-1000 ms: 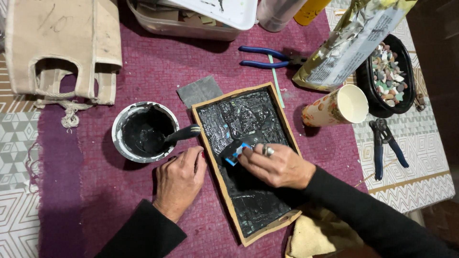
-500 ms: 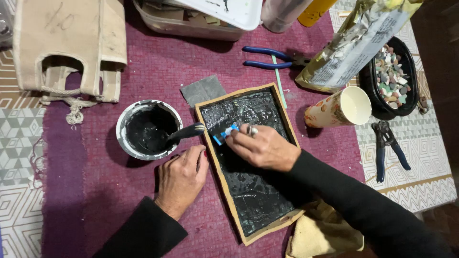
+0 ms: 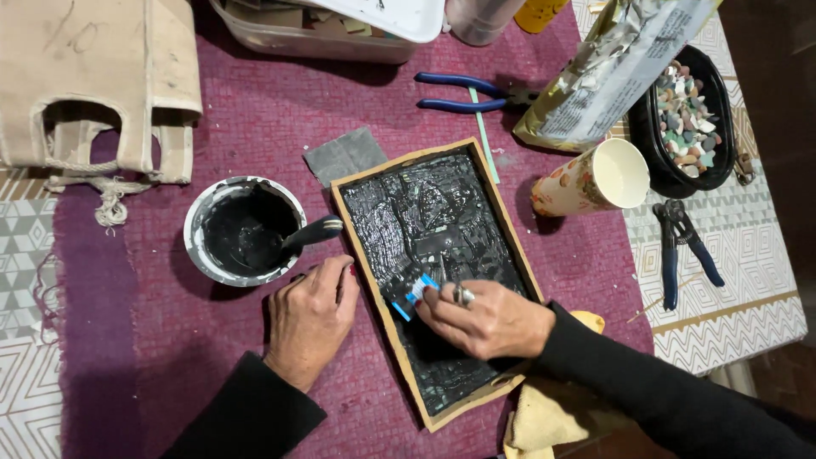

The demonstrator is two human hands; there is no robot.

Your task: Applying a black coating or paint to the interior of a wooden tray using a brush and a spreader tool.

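A wooden-framed mosaic panel (image 3: 510,246) covered in wet black grout lies tilted on a purple cloth. My right hand (image 3: 484,319), with a ring on one finger, presses a small blue and white card scraper (image 3: 414,294) onto the panel's lower left area. My left hand (image 3: 310,319) rests on the cloth with its fingertips against the panel's left edge. Just left of the panel stands a bowl of black grout (image 3: 242,229) with a spoon handle (image 3: 313,231) sticking out towards the panel.
A paper cup (image 3: 591,180) lies on its side right of the panel. Blue pliers (image 3: 463,93), a foil bag (image 3: 595,81), a dark bowl of coloured stones (image 3: 687,119), nippers (image 3: 684,246), a grey sponge piece (image 3: 344,155), a canvas bag (image 3: 93,85) and a yellow cloth (image 3: 544,421) surround it.
My right hand slid the scraper from the panel's middle up to its upper left, then back down to the lower left. My left hand stayed at the panel's edge.
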